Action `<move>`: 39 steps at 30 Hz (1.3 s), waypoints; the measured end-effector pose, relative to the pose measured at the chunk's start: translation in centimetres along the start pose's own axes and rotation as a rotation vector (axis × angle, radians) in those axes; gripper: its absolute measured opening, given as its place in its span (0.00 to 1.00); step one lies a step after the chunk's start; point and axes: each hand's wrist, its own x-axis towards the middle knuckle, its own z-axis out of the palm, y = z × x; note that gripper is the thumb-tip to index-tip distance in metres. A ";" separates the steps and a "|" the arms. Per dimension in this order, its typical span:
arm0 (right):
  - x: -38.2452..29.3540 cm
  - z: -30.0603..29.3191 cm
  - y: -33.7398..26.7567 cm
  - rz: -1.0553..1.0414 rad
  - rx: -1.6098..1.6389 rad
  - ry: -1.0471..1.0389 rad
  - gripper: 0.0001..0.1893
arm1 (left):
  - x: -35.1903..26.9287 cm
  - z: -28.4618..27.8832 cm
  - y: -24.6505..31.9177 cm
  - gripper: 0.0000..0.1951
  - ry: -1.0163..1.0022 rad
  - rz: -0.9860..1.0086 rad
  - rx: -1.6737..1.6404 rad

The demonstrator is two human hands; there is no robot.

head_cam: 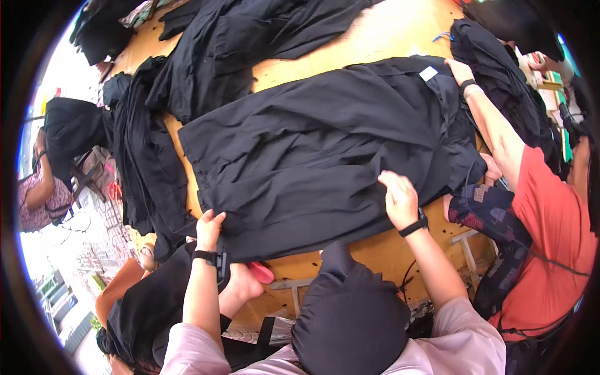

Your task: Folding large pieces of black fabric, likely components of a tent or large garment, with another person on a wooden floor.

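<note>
A wide black garment (pixel 304 164), probably trousers, lies wrinkled across the wooden table before me, its hem end at the left. A white tag (pixel 428 73) sits near its gathered far right end. My left hand (pixel 209 229) is shut on the near left corner of the hem, thumb on top. My right hand (pixel 401 201) touches the cloth right of the middle, fingers stretched leftward; whether they pinch a fold is hidden. Dark bands circle both my wrists. Black cloth (pixel 351 314) covers my lap.
A co-worker's hand (pixel 459 72) from a red sleeve (pixel 546 201) touches the garment's far right corner. More black garments lie at the back (pixel 215 56), left (pixel 145 159) and right (pixel 501 84) of the wooden table (pixel 389 28). Another person's foot (pixel 241 283) and a pink sandal (pixel 261 272) show at lower left.
</note>
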 end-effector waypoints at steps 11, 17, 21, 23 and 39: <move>-0.1 -1.5 13.0 0.535 -0.019 0.473 0.24 | 1.0 -1.5 -5.9 0.15 -0.086 0.066 0.093; -3.1 -0.6 14.0 0.549 -0.268 0.112 0.33 | -3.2 0.5 0.2 0.12 -0.041 0.180 -0.014; -4.0 -0.4 16.8 0.643 -0.490 -0.010 0.35 | -9.0 -1.7 6.7 0.11 -0.159 0.036 -0.263; -3.9 -0.7 17.6 0.706 -0.447 -0.081 0.36 | -11.9 -4.4 8.7 0.12 -0.130 0.007 -0.433; -4.7 -0.7 9.8 0.381 -0.189 0.202 0.26 | -4.6 -4.8 1.2 0.35 0.033 -0.041 -0.168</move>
